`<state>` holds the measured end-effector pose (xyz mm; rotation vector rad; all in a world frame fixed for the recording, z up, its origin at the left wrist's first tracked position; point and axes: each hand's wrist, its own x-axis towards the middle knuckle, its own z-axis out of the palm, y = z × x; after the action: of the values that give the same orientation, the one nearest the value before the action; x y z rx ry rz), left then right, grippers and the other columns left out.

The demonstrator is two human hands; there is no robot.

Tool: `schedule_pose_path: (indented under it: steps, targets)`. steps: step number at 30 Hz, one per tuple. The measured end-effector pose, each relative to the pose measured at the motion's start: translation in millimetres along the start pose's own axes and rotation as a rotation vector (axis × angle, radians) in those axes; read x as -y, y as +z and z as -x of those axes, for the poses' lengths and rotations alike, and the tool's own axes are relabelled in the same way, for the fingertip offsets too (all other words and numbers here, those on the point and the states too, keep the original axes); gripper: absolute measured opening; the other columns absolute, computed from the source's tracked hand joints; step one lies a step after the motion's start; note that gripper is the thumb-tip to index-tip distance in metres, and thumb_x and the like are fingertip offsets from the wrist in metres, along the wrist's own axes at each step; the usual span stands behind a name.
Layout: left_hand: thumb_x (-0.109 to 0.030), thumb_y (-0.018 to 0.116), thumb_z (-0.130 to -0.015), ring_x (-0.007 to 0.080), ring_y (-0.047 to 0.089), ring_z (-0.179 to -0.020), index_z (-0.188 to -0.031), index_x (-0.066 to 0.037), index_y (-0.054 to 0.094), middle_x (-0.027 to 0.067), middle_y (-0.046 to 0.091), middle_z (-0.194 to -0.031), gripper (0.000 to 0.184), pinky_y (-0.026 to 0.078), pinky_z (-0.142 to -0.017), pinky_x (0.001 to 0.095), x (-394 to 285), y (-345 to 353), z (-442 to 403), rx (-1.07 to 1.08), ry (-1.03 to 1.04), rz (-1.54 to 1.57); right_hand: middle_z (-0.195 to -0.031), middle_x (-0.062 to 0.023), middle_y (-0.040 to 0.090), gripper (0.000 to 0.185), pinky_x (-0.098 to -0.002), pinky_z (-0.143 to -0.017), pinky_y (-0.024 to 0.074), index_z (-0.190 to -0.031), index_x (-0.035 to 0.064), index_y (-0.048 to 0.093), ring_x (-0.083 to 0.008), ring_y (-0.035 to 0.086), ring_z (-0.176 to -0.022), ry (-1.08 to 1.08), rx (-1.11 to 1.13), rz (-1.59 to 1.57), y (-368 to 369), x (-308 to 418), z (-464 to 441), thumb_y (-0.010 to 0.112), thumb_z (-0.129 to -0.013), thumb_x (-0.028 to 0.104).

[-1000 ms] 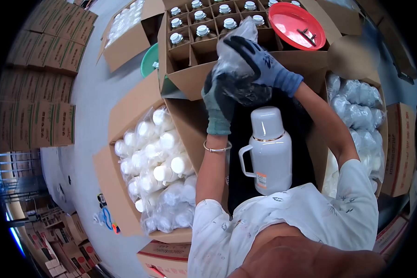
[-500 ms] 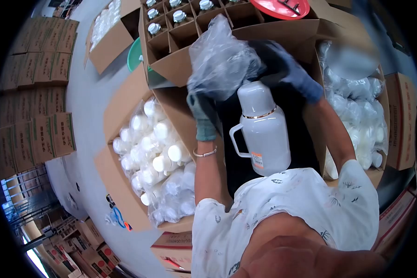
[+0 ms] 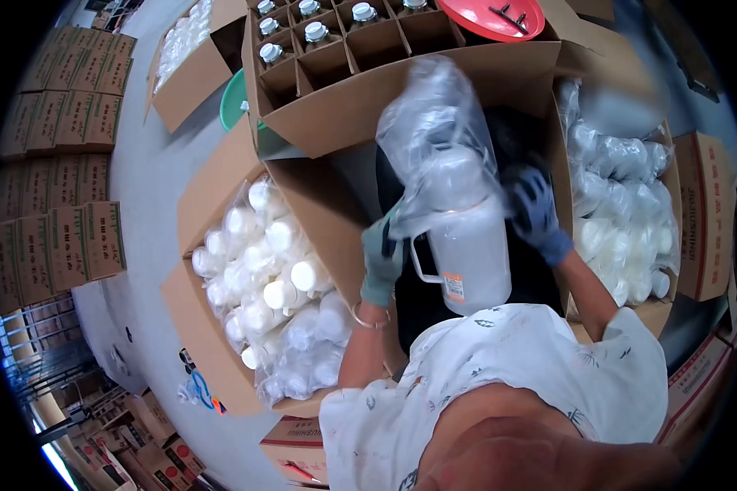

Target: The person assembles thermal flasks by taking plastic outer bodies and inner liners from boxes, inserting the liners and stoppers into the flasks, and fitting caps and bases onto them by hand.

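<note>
A white thermos jug with a side handle and an orange-and-white label lies against my lap, lid pointing away from me. A clear plastic bag covers its lid and shoulder, and its crumpled closed end sticks out beyond the lid. My left hand, in a grey-green glove, pinches the bag's rim beside the handle. On the other side my right hand, in a blue-grey glove, is at the rim with fingers bent; motion blurs it slightly. The jug's lower body is uncovered.
A divided carton holds white-capped bottles ahead, with a red lid on its corner. Open boxes of bagged white parts flank me at left and right. Stacked cartons stand far left. Blue-handled scissors lie on the floor.
The bag, bunched above the jug before, now is over its lid and shoulder. Both hands have come down toward me, one on each side of the jug.
</note>
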<state>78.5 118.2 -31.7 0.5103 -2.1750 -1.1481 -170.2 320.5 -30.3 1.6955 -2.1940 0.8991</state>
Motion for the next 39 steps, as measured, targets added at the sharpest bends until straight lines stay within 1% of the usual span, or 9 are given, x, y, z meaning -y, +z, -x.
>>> schedule_pose_path:
  steps: [6, 9, 12, 14, 19, 23, 26, 32, 39]
  targets:
    - [-0.019, 0.051, -0.092, 0.0422, 0.058, -0.111, -0.12, 0.005, 0.057, 0.0264, 0.059, -0.122, 0.037, 0.046, -0.096, 0.0425, -53, 2, 92, -0.059, -0.205, 0.007, -0.119, -0.0189, 0.053, 0.042, -0.0614, -0.103, 0.0343, -0.101, 0.0046, 0.058, -0.0381, 0.05, -0.114, -0.137, 0.402, -0.142, -52, 41, 61, 0.068, -0.062, 0.013]
    - [-0.013, 0.054, -0.091, 0.0389, 0.058, -0.113, -0.126, 0.003, 0.055, 0.025, 0.058, -0.125, 0.038, 0.044, -0.1, 0.0429, -62, -27, 135, 0.359, 0.066, -0.13, -0.114, -0.0171, 0.054, 0.04, -0.0606, -0.102, 0.0344, -0.097, 0.0052, 0.058, -0.0383, 0.051, -0.11, -0.249, 0.6, -0.259, -67, 46, 93, 0.07, -0.061, 0.018]
    - [-0.011, 0.06, -0.089, 0.0327, 0.061, -0.11, -0.133, -0.002, 0.053, 0.0198, 0.061, -0.122, 0.045, 0.046, -0.1, 0.0418, -74, -73, 107, 0.73, -0.275, 0.255, -0.11, -0.0163, 0.055, 0.037, -0.058, -0.104, 0.0335, -0.097, 0.0052, 0.06, -0.0374, 0.052, -0.106, -0.195, 0.658, -0.461, -83, 39, 103, 0.069, -0.065, 0.019]
    - [-0.009, 0.064, -0.087, 0.0249, 0.064, -0.106, -0.137, -0.008, 0.05, 0.0142, 0.064, -0.118, 0.052, 0.049, -0.097, 0.0377, -62, -93, 67, 0.479, -0.877, 0.722, -0.11, -0.0154, 0.055, 0.03, -0.0559, -0.107, 0.0314, -0.098, 0.0053, 0.061, -0.0356, 0.051, -0.106, -0.1, 0.737, -0.594, -87, 24, 89, 0.067, -0.07, 0.016]
    - [-0.029, 0.073, -0.076, 0.0343, 0.058, -0.067, -0.087, -0.002, 0.059, 0.0187, 0.059, -0.077, 0.032, 0.047, -0.064, 0.0436, -59, -11, -3, 0.246, -0.174, -0.442, -0.112, -0.0176, 0.057, 0.036, -0.0491, -0.1, 0.0361, -0.103, 0.0042, 0.062, -0.0372, 0.053, -0.105, -0.115, 0.687, -0.505, -80, 42, 63, 0.069, -0.074, 0.024]
    - [-0.026, 0.066, -0.084, 0.0302, 0.065, -0.083, -0.104, 0.001, 0.062, 0.0172, 0.065, -0.086, 0.033, 0.052, -0.077, 0.0431, -81, -82, 55, 0.222, -0.831, 0.235, -0.118, -0.0202, 0.059, 0.037, -0.0489, -0.096, 0.0423, -0.108, -0.0004, 0.064, -0.0404, 0.056, -0.109, -0.073, 0.573, -0.61, -77, 53, 55, 0.065, -0.08, 0.023]
    - [-0.018, 0.052, -0.093, 0.0323, 0.061, -0.107, -0.12, 0.008, 0.052, 0.0189, 0.063, -0.11, 0.037, 0.05, -0.096, 0.0466, -77, -116, 180, -0.357, -1.069, 0.921, -0.12, -0.0208, 0.061, 0.035, -0.046, -0.1, 0.0415, -0.117, -0.002, 0.062, -0.0397, 0.055, -0.114, 0.0, 0.57, -0.731, -59, 70, 32, 0.057, -0.085, 0.012]
    - [-0.018, 0.046, -0.095, 0.0396, 0.064, -0.1, -0.116, 0.007, 0.05, 0.0289, 0.061, -0.113, 0.033, 0.047, -0.101, 0.0467, -42, -172, 296, -1.316, -0.631, 0.54, -0.119, -0.0138, 0.061, 0.029, -0.0449, -0.103, 0.0385, -0.115, 0.0062, 0.064, -0.0326, 0.055, -0.11, -0.462, 0.774, -0.629, -7, 117, -27, 0.057, -0.088, 0.016]
    - [-0.014, 0.064, -0.086, 0.0237, 0.065, -0.075, -0.102, 0.001, 0.061, 0.0119, 0.066, -0.09, 0.021, 0.055, -0.055, 0.0355, 71, -208, 358, -1.624, -0.991, -0.046, -0.122, -0.0146, 0.059, 0.034, -0.0435, -0.106, 0.037, -0.12, 0.0085, 0.061, -0.0335, 0.054, -0.114, -0.274, 0.901, -0.518, 18, 64, -7, 0.059, -0.087, 0.019]
